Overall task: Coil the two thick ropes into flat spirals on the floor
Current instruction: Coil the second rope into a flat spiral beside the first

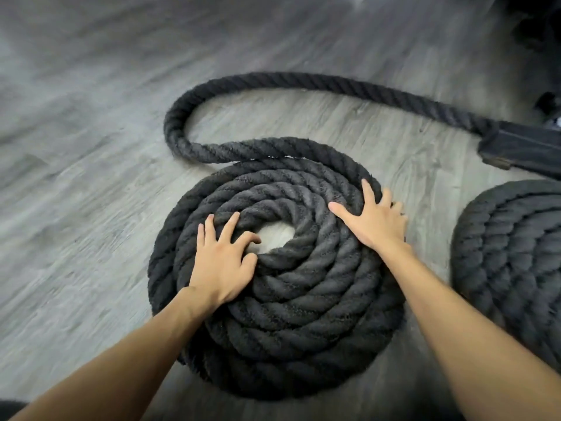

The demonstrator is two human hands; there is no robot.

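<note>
Neither grip is closed round anything: both hands press on the rope with fingers apart. Nearest, the left hand (223, 259) rests on the inner turns of the coil (288, 314), fingers spread and bent, the forefinger tip hooked over the rim of the small bare hole at the centre. A little farther, the right hand (375, 221) lies flat on the outer turns at the coil's far right edge, fingers splayed. The coil is a flat black spiral of several turns on the grey plank floor (76, 183). At the right edge of view, apart from it, lies a second coil (513, 256), cut off by the frame. Beyond the hands, the uncoiled length (273, 79) leaves the coil's far side, bends round on the left and runs away to the right, ending in a black sleeve (522, 147) on the floor.
</note>
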